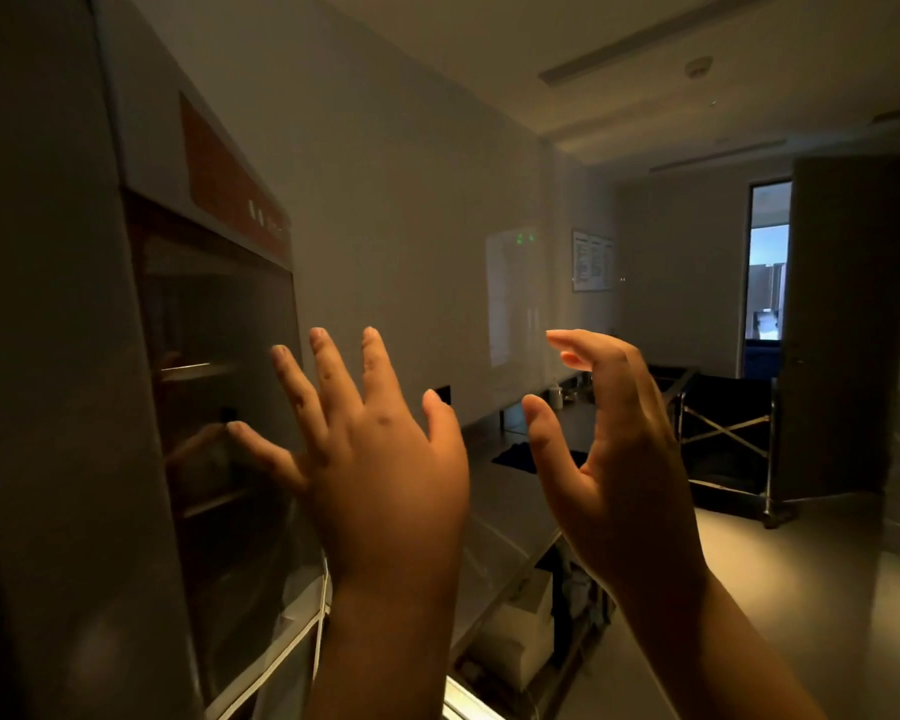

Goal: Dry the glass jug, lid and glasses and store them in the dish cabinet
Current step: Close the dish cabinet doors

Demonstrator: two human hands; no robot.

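Note:
The dish cabinet fills the left of the head view, with a dark glass door and a red panel on top. Faint shelves show behind the glass; what stands on them is too dark to tell. My left hand is raised with fingers spread, its little finger touching or almost touching the glass door. My right hand is lifted beside it, fingers apart and slightly curled, holding nothing. No jug, lid or glass is visible.
A long steel counter runs along the wall to the right of the cabinet, with a dark cloth on it and boxes on its lower shelf. A metal cart stands further back. An open doorway glows at the far right.

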